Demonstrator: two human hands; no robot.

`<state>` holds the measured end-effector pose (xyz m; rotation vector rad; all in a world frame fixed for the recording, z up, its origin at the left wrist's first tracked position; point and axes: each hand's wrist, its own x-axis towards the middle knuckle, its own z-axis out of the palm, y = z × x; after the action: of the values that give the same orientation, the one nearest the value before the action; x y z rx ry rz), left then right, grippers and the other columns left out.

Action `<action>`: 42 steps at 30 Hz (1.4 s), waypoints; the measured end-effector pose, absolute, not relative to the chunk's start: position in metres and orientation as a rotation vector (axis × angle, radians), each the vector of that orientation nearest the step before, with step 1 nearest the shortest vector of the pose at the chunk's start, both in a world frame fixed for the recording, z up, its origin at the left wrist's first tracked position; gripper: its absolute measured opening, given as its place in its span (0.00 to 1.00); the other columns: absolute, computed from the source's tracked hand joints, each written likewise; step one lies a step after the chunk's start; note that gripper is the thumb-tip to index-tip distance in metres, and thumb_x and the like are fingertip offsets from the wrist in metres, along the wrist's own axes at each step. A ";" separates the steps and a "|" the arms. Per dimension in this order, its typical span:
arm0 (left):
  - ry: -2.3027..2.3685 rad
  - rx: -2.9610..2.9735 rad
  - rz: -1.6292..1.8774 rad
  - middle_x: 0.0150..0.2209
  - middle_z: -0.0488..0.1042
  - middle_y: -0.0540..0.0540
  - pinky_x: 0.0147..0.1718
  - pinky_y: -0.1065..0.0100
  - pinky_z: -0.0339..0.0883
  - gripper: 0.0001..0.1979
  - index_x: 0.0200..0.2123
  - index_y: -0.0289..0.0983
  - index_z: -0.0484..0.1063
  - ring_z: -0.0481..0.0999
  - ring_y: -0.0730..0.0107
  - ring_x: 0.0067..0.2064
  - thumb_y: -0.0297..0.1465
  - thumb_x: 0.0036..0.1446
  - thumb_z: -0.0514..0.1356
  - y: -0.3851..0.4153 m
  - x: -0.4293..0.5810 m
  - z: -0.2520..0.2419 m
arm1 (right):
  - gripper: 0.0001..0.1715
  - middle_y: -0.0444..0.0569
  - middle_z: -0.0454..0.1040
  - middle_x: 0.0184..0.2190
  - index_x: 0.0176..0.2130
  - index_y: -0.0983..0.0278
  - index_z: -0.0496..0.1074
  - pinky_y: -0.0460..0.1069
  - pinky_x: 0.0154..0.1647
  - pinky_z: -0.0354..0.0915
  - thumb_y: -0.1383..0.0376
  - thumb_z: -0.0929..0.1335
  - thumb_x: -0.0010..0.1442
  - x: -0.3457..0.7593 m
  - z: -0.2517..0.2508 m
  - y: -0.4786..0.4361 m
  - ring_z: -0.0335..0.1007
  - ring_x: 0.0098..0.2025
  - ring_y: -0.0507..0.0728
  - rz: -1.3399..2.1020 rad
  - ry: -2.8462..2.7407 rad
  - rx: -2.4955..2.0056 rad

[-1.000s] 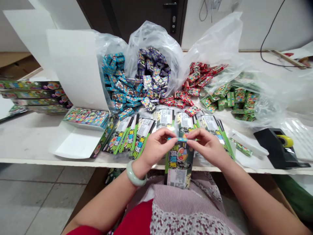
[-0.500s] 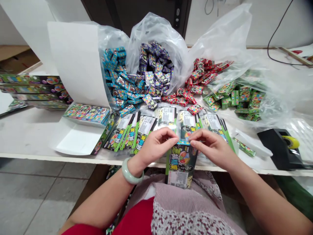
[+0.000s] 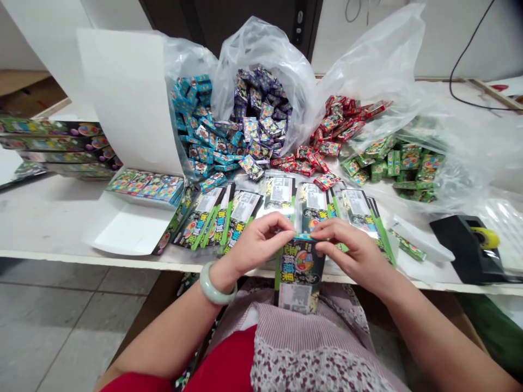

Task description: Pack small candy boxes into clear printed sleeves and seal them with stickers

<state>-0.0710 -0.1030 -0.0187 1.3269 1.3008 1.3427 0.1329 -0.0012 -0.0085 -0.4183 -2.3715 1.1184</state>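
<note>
My left hand point(image 3: 257, 245) and my right hand point(image 3: 347, 247) meet at the top of a flat black-and-green printed carton point(image 3: 300, 272) that hangs over the table's front edge above my lap. Both hands pinch the carton's top rim, where a thin blue edge of a small box point(image 3: 304, 237) shows between the fingertips. A pale green bangle point(image 3: 214, 286) sits on my left wrist. Behind my hands, several more of the same flat cartons point(image 3: 241, 209) lie fanned out on the white table point(image 3: 49, 223).
Clear plastic bags spill small boxes: blue point(image 3: 196, 130), purple point(image 3: 259, 117), red point(image 3: 333, 128), green point(image 3: 398, 163). A filled open display box point(image 3: 145, 188) with a raised white lid lies left, finished boxes point(image 3: 53, 147) stacked beyond. A black tape dispenser point(image 3: 466, 247) sits right.
My hands and the carton have stayed at the table edge; the fingertips have drawn closer together on the carton's top. The view shifted slightly.
</note>
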 end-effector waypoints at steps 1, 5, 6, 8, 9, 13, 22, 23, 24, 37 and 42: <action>1.296 1.355 1.342 0.34 0.74 0.46 0.41 0.64 0.68 0.04 0.32 0.36 0.73 0.73 0.69 0.38 0.30 0.59 0.60 -0.104 -0.072 -0.020 | 0.05 0.48 0.73 0.41 0.41 0.59 0.71 0.51 0.45 0.67 0.67 0.68 0.64 0.134 -0.011 -0.002 0.70 0.45 0.54 1.087 -2.372 -0.401; 1.305 1.487 1.319 0.40 0.76 0.45 0.44 0.63 0.68 0.06 0.41 0.38 0.75 0.74 0.68 0.42 0.29 0.59 0.61 -0.108 -0.072 -0.025 | 0.06 0.46 0.72 0.39 0.40 0.59 0.70 0.52 0.46 0.66 0.70 0.68 0.62 0.136 -0.025 -0.008 0.70 0.44 0.54 1.018 -2.283 -0.428; 1.316 1.508 1.322 0.40 0.76 0.45 0.45 0.63 0.68 0.07 0.41 0.38 0.75 0.74 0.68 0.43 0.28 0.59 0.61 -0.109 -0.072 -0.026 | 0.07 0.46 0.72 0.39 0.39 0.59 0.70 0.52 0.46 0.66 0.71 0.68 0.62 0.135 -0.028 -0.010 0.70 0.44 0.54 1.012 -2.253 -0.451; 1.323 1.503 1.337 0.39 0.76 0.45 0.45 0.63 0.68 0.06 0.40 0.38 0.76 0.74 0.68 0.42 0.28 0.59 0.60 -0.110 -0.070 -0.026 | 0.07 0.46 0.71 0.38 0.39 0.59 0.70 0.51 0.44 0.66 0.72 0.67 0.62 0.134 -0.032 -0.014 0.69 0.43 0.53 1.009 -2.202 -0.482; 1.316 1.473 1.345 0.38 0.76 0.45 0.44 0.63 0.68 0.06 0.39 0.37 0.76 0.74 0.68 0.42 0.28 0.59 0.61 -0.110 -0.070 -0.025 | 0.08 0.46 0.71 0.38 0.39 0.59 0.70 0.51 0.43 0.66 0.72 0.67 0.62 0.134 -0.033 -0.015 0.69 0.43 0.53 1.007 -2.182 -0.487; 1.305 1.298 1.315 0.36 0.76 0.46 0.40 0.65 0.69 0.06 0.38 0.36 0.75 0.74 0.70 0.38 0.30 0.58 0.60 -0.107 -0.072 -0.021 | 0.10 0.45 0.71 0.39 0.40 0.59 0.70 0.50 0.44 0.66 0.73 0.67 0.61 0.133 -0.031 -0.015 0.69 0.43 0.53 0.984 -2.182 -0.468; 1.320 1.403 1.177 0.30 0.74 0.48 0.38 0.65 0.68 0.05 0.30 0.36 0.73 0.72 0.71 0.34 0.28 0.56 0.58 -0.097 -0.078 -0.008 | 0.10 0.46 0.70 0.38 0.40 0.59 0.69 0.51 0.43 0.67 0.73 0.67 0.61 0.132 -0.034 -0.017 0.69 0.43 0.54 0.988 -2.185 -0.474; 1.310 1.466 1.153 0.31 0.74 0.47 0.40 0.64 0.68 0.06 0.31 0.36 0.74 0.72 0.71 0.35 0.28 0.58 0.57 -0.098 -0.080 -0.007 | 0.10 0.46 0.70 0.38 0.40 0.59 0.69 0.51 0.43 0.67 0.73 0.67 0.61 0.132 -0.034 -0.017 0.69 0.42 0.54 0.991 -2.178 -0.474; 1.296 1.531 1.137 0.33 0.75 0.46 0.42 0.63 0.68 0.07 0.32 0.36 0.74 0.73 0.70 0.37 0.28 0.59 0.56 -0.100 -0.081 -0.006 | 0.10 0.46 0.70 0.38 0.40 0.59 0.69 0.51 0.43 0.67 0.74 0.67 0.61 0.133 -0.035 -0.018 0.68 0.43 0.53 0.990 -2.173 -0.472; 1.312 1.195 1.452 0.42 0.74 0.45 0.43 0.68 0.71 0.16 0.49 0.40 0.68 0.74 0.69 0.43 0.29 0.57 0.61 -0.114 -0.059 -0.050 | 0.08 0.50 0.70 0.41 0.44 0.59 0.68 0.51 0.39 0.69 0.68 0.65 0.64 0.131 -0.044 -0.020 0.69 0.44 0.56 1.070 -2.124 -0.654; 1.375 1.328 1.403 0.42 0.75 0.44 0.44 0.66 0.71 0.09 0.44 0.39 0.72 0.75 0.68 0.43 0.30 0.60 0.58 -0.116 -0.064 -0.048 | 0.07 0.49 0.71 0.40 0.42 0.59 0.70 0.53 0.43 0.68 0.68 0.65 0.64 0.124 -0.051 -0.022 0.69 0.45 0.57 1.078 -2.050 -0.642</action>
<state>-0.0643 -0.1164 -0.0477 1.3281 1.3749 1.4026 0.1241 -0.0223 -0.0513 -0.6422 -2.0499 1.0776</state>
